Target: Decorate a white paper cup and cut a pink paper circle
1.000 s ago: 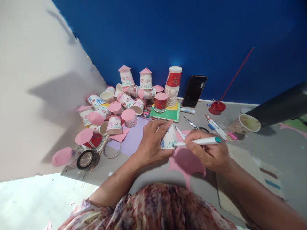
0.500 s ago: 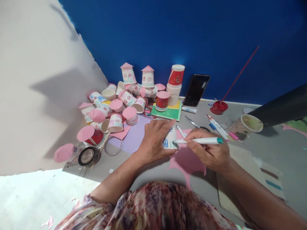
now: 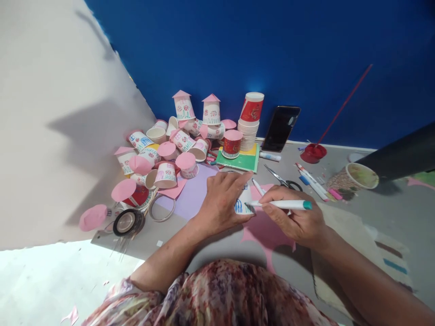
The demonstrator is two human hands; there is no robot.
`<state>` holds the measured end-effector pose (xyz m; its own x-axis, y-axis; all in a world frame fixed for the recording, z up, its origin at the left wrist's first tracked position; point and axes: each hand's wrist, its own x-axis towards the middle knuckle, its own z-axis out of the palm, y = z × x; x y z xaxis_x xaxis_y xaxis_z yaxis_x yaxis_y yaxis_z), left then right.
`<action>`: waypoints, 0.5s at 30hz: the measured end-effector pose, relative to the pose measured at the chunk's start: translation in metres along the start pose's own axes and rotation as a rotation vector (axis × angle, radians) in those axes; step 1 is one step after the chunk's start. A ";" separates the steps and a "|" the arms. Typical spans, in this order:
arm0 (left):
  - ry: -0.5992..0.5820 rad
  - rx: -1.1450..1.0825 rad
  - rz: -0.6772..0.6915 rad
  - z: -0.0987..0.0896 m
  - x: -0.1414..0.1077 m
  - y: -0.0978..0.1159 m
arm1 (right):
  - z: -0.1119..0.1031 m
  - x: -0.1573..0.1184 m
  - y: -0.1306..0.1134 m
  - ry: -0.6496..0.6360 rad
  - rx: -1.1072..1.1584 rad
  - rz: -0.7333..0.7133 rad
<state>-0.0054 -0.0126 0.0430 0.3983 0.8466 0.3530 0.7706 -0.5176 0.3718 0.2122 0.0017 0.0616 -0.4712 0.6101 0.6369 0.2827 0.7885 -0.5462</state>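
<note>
"While my left hand (image 3: 220, 199) grips the paper cup (image 3: 246, 195), left of the scissors (image 3: 284, 180) and nearer me, my right hand (image 3: 301, 218) pinches the marker (image 3: 288, 205)."

"What's changed?"

"Its tip has shifted closer to the blue marks (image 3: 238, 207), so I judge the drawing still under way."

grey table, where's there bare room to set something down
Bare tabletop: between left forearm, pink paper and shirt; right of the striped cloth; a small gap between scissors and red pot. Crowded: the left, heaped with decorated cups, and the middle: left hand holding a white cup, right hand a marker.
</note>
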 end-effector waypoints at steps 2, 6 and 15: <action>0.000 0.005 -0.001 0.000 0.000 0.000 | 0.000 0.000 -0.001 -0.041 0.022 0.007; -0.005 0.008 -0.021 0.000 0.000 0.000 | 0.000 -0.002 -0.001 -0.016 0.054 0.060; -0.007 0.019 -0.013 -0.001 0.001 0.001 | 0.006 -0.004 0.003 0.029 -0.006 0.001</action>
<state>-0.0048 -0.0127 0.0446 0.3918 0.8539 0.3424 0.7849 -0.5045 0.3599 0.2102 0.0010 0.0545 -0.4467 0.6132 0.6515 0.2885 0.7880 -0.5438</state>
